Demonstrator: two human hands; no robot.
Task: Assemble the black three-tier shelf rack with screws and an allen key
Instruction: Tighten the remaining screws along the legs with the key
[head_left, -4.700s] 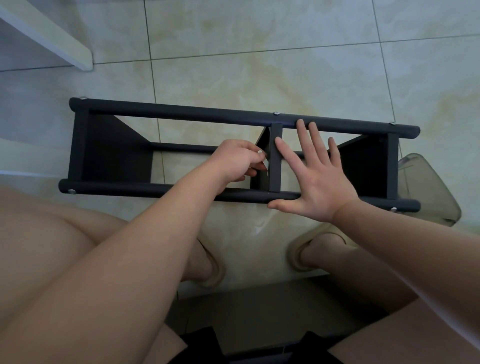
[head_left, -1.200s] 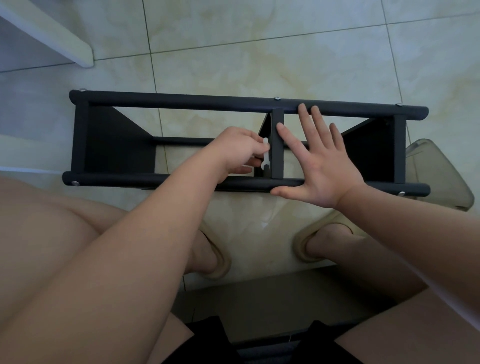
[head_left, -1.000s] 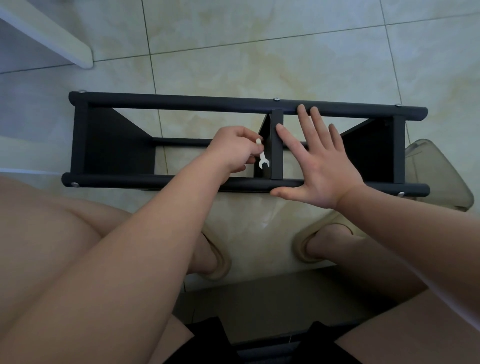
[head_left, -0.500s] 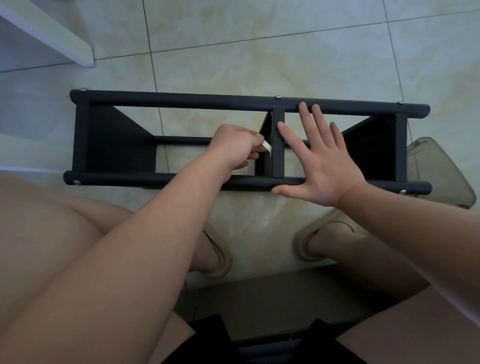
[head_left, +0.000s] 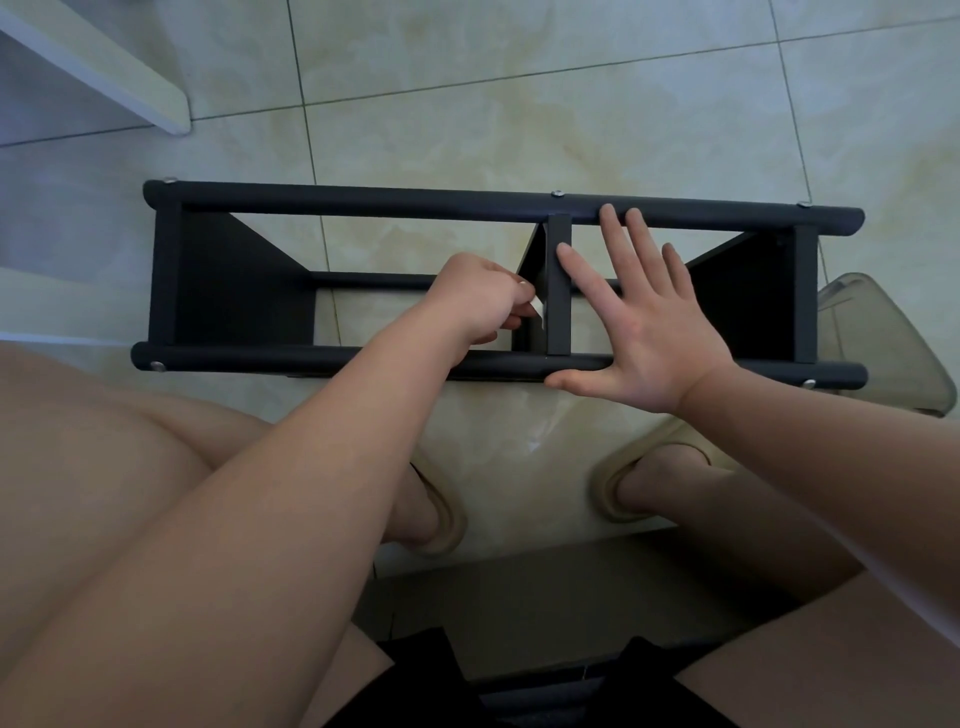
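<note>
The rack (head_left: 363, 200) lies on its side on the tiled floor (head_left: 519, 104), in front of the person's knees, with its long axis running left to right across the view. Its near rail (head_left: 311, 358) and far rail (head_left: 727, 221) are parallel. The middle board (head_left: 558, 291) crosses between them at a right angle, and the coming move turns on this board. The left grip (head_left: 478, 299) is just to the board's left, fingers curled and pinching a small white tool (head_left: 540, 312) whose tip points right, at or against the board's left face. Too little of the tool shows to tell its kind, and the fastener it works on is hidden. The left grip is therefore the nearer one to the joint and would likely do any turning there. The right grip (head_left: 644, 332) lies on the board's other side, spread flat and holding nothing. Its thumb is on the near rail, two fingertips reach the far rail, and the forefinger lies along the board's edge, apparently bracing the frame. The rack is matte black, with round rails, flat dark panels at both ends and silver screw heads (head_left: 557, 194) along the rails. It looks nearly assembled. A clear container (head_left: 883, 353) sits just past its right end.
</note>
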